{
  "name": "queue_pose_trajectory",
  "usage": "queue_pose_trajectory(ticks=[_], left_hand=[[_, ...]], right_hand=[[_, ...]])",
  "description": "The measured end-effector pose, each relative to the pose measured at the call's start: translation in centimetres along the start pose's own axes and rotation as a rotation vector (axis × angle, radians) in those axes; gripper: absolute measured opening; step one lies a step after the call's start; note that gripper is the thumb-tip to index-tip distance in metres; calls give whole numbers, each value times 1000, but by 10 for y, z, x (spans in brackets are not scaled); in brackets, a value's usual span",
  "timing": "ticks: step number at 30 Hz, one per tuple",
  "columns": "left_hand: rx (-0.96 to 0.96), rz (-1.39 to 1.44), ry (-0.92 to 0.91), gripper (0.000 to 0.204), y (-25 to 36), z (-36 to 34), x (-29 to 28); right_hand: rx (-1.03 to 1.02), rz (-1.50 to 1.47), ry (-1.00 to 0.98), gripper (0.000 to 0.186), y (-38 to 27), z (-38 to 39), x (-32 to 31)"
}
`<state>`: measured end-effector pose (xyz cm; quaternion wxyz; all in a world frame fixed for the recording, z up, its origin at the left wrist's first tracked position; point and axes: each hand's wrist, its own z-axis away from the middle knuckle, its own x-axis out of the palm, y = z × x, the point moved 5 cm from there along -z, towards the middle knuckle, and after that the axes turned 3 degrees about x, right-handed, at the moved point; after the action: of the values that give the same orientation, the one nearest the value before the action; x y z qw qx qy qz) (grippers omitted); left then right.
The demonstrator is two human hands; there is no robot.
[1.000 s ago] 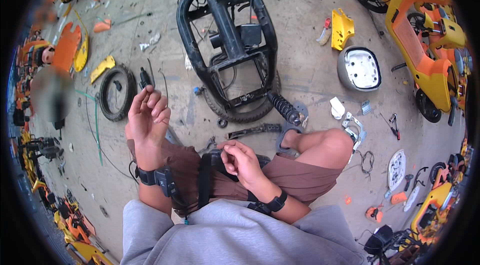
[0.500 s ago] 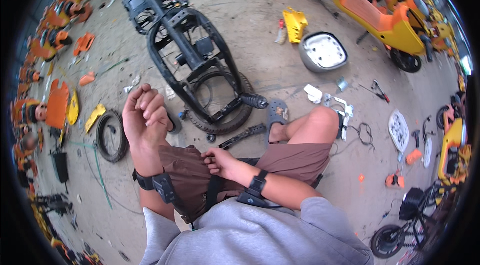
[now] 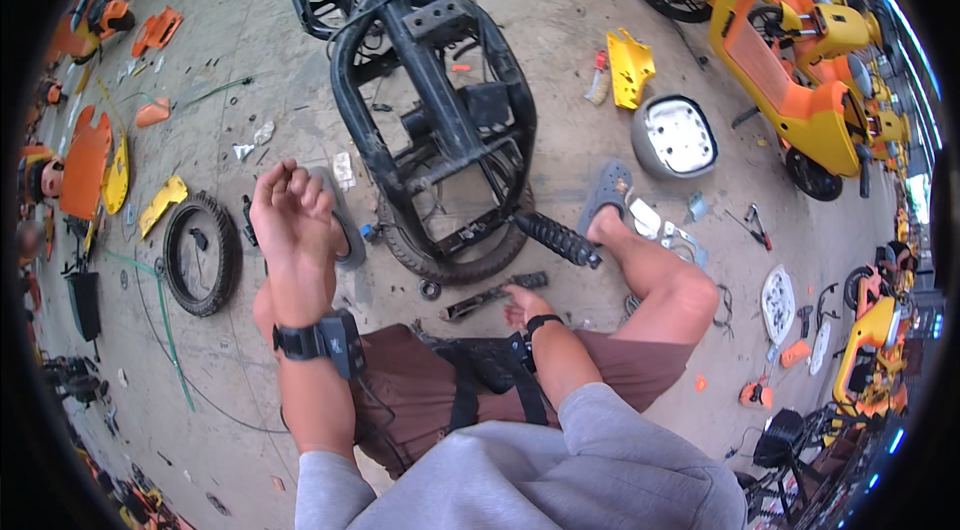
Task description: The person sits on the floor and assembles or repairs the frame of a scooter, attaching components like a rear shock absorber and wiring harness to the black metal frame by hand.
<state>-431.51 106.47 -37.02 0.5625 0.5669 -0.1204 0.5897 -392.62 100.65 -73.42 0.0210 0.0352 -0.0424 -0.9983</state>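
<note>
Dark, elongated metal bar (image 3: 476,304) is lying on the concrete floor (image 3: 572,120), which is bearing its weight; the right hand (image 3: 523,307) is overlapping one end, so I cannot tell whether it is gripping; the raised left hand (image 3: 296,215) is showing half-open, empty fingers.

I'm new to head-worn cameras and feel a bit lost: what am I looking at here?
There is no robot: every picture comes from one fisheye camera on a person's head, looking down, so straight edges bend. Their bare left hand is raised, fingers curled, and looks empty. Their bare right hand is by a dark metal bar; whether it touches or grips it is unclear. On the floor are a black vehicle frame, a loose tire and a yellow panel.
</note>
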Motion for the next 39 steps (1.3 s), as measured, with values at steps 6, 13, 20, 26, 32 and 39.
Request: queue_pose_trajectory(ticks=[6, 13, 20, 26, 32, 39], left_hand=[[54, -24, 17, 15, 30, 15, -25], [42, -113, 95, 15, 20, 21, -15], [73, -165, 217, 20, -15, 5, -38], [309, -568, 255, 32, -46, -7, -45], [601, -874, 377, 45, -102, 1, -16], [722, -1066, 387, 46, -104, -1, -13]], right_hand=[[-65, 141, 57, 36, 14, -38, 47], [-93, -5, 70, 26, 12, -36, 29], [-149, -408, 27, 36, -28, -6, -51], [-371, -845, -10, 28, -73, 107, -93], [-886, -600, -598, 36, -80, 416, -28], [-1259, 138, -324, 30, -229, 459, 84]])
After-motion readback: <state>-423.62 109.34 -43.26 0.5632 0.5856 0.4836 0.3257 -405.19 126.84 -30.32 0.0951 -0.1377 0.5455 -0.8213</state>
